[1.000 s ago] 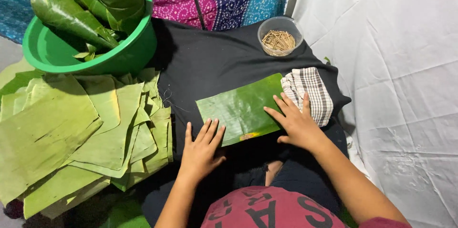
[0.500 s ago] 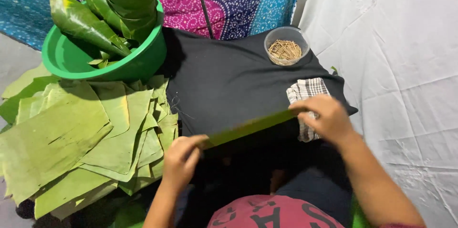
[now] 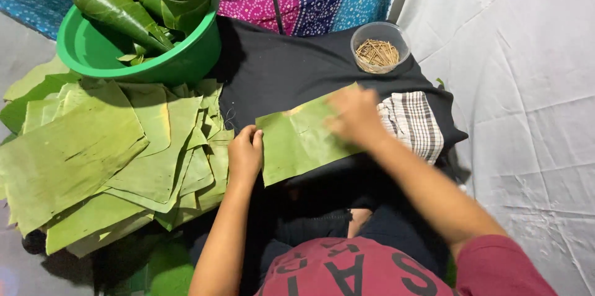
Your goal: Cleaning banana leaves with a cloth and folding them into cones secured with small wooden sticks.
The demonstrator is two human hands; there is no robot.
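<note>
Left hand [image 3: 245,154] pinched the near-left edge of a flat rectangular leaf piece [image 3: 296,144]; right hand [image 3: 352,116], blurred, lay open-palmed on its far end.
Leaf: matte green, ribbed, lying on black cloth [image 3: 279,66]. Alongside: stack of cut leaves [image 3: 93,153]; glossy green plastic basin [image 3: 186,60] of rolled leaf cones; clear round cup of thin sticks [image 3: 379,53]; checked woven cloth [image 3: 412,122].

No packages, labels, signs or screens anywhere here, honestly. Closest thing is a small round clear plastic container [image 3: 379,46] of thin brown sticks sitting on the black cloth [image 3: 291,66], unlabelled.
</note>
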